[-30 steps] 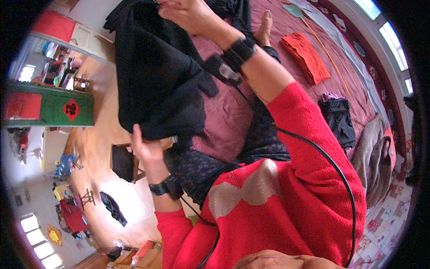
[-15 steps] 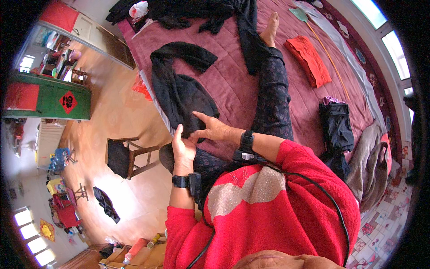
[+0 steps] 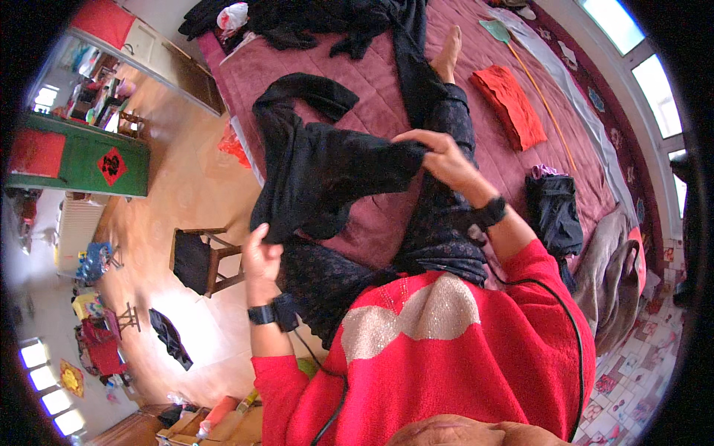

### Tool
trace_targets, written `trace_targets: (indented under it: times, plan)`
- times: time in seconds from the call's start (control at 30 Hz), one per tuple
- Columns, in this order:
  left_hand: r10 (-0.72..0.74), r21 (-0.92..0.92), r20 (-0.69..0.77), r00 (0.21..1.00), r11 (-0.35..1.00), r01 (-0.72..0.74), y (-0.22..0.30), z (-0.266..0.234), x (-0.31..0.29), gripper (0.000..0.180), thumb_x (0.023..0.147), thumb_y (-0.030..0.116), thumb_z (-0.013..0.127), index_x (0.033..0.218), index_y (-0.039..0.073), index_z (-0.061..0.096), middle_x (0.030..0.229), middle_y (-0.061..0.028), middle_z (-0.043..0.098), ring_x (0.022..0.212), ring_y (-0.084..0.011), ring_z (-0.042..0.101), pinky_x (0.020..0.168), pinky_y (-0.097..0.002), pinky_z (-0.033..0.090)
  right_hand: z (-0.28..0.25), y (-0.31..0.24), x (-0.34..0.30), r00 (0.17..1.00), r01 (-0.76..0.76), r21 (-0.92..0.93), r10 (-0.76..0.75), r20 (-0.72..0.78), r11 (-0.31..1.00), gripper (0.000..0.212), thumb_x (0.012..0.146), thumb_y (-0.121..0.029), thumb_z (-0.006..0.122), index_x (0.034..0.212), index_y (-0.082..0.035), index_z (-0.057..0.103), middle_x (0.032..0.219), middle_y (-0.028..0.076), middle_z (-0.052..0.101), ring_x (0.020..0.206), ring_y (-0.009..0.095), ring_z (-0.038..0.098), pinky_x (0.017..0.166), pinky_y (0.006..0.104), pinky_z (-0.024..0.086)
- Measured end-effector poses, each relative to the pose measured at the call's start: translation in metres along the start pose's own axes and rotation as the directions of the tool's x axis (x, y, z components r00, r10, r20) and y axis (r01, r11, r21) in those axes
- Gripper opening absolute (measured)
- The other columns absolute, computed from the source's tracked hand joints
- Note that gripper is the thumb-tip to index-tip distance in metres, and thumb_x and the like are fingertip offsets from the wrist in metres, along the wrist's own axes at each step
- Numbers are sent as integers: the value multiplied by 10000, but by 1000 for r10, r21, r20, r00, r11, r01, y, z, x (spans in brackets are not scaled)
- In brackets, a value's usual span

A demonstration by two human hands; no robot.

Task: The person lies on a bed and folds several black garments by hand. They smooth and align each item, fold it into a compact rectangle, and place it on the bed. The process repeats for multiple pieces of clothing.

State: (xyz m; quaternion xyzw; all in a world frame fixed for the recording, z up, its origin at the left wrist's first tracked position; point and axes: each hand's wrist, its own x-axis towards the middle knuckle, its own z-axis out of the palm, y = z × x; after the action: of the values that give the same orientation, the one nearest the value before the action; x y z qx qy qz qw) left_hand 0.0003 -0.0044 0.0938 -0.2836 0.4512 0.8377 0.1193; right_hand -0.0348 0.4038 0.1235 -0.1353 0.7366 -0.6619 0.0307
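Head view: black garment (image 3: 316, 167) stretches from left hand (image 3: 262, 256) to right hand (image 3: 448, 161).

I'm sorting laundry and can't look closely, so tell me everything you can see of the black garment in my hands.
The black garment is plain and dark, of soft-looking, perhaps knitted cloth. It is unfolded and creased. One long tubular part curls across the dusky-pink bedspread at the far end; another part stretches right, its end gripped by the right hand. The left hand holds the near left corner. Whether the tube is a sleeve or a leg, I can't tell.
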Motion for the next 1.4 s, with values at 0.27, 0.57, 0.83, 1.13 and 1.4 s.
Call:
trace_targets:
  times: [0.27, 0.57, 0.83, 1.13, 1.4]
  plan:
    - [698, -75, 97, 710, 716, -694, 68, -36, -110, 610, 805, 355, 557, 1261, -50, 552, 1302, -249, 562, 1202, -357, 544, 1057, -523, 421, -64, -129, -39, 971, 194, -55, -184, 153, 979, 404, 782, -298, 649, 979, 54, 677, 885, 87, 698, 842, 172, 664, 771, 299, 517]
    - [630, 276, 321, 707, 652, -706, 157, 13, -45, 293, 910, 191, 631, 1118, -16, 632, 1085, -109, 658, 1014, -232, 638, 892, -381, 518, -81, -111, 66, 921, 377, -661, -188, 341, 649, 272, 853, -211, 643, 1052, -32, 689, 931, 114, 710, 862, 254, 685, 807, 358, 525]
    - [960, -285, 268, 82, 160, -945, 328, 196, -83, 337, 935, 126, 598, 1233, -33, 587, 1249, -168, 630, 1212, -297, 554, 1096, -456, 391, -125, -269, 170, 737, 18, -543, -378, -560, 840, 321, 868, -25, 561, 1176, -23, 652, 1185, 168, 660, 1098, 298, 636, 974, 363, 494]
    - [629, -131, 123, 767, 777, -616, 180, 98, 29, 344, 920, 148, 605, 1211, -32, 631, 1203, -117, 666, 1094, -243, 629, 1003, -379, 490, -78, -73, 109, 760, 240, -836, -632, -155, 493, 337, 818, -77, 617, 1131, -165, 706, 1098, 150, 706, 1054, 317, 662, 948, 409, 504]
    - [-47, 224, -177, 983, 971, 87, -60, -14, 112, 259, 865, 229, 695, 1042, 66, 597, 843, -59, 589, 668, -195, 545, 629, -378, 534, -17, 123, 12, 966, -213, -848, 233, -110, 486, 341, 798, -88, 561, 1118, -69, 677, 1071, 169, 696, 1038, 360, 643, 928, 430, 506]
